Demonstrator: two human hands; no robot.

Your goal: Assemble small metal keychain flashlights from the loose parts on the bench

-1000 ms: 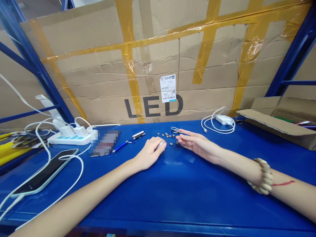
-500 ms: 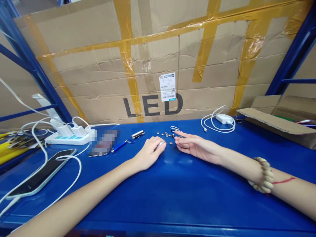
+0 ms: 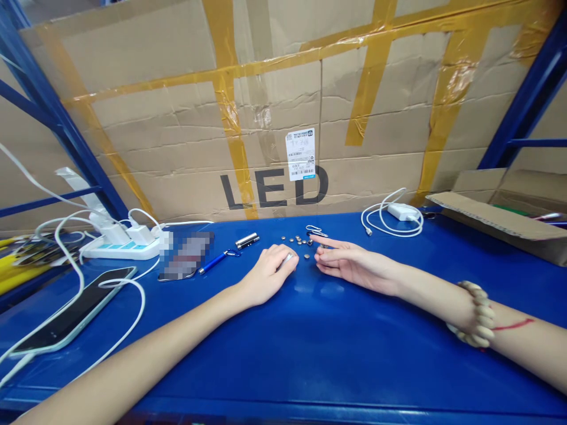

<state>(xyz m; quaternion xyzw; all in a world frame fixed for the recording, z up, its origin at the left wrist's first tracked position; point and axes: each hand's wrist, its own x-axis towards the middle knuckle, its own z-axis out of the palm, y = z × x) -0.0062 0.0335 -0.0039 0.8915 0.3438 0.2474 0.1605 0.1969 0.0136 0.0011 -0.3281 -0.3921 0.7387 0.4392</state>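
My left hand (image 3: 268, 276) rests on the blue table with its fingers curled round a small silvery piece (image 3: 287, 258); most of that piece is hidden. To its right, my right hand (image 3: 349, 265) is turned on its side, index finger stretched out. Its thumb and fingers close on a small dark, round thing that looks like a button cell (image 3: 323, 247). Several loose button cells (image 3: 298, 238) lie scattered just beyond and between my hands. One button cell (image 3: 307, 257) sits apart, nearer me. Behind them is a wire clip (image 3: 314, 229).
Left of my hands lie a silver-and-black cylinder (image 3: 247, 240), a blue penlight (image 3: 213, 262) and two phones, one a white-edged phone (image 3: 75, 310). A power strip (image 3: 124, 248) with cables stands farther left. A charger (image 3: 402, 212) and an open carton (image 3: 500, 218) are right.
The fingers of my right hand have curled in and closed on the small round thing, while the index finger stays stretched. My left hand keeps its place.
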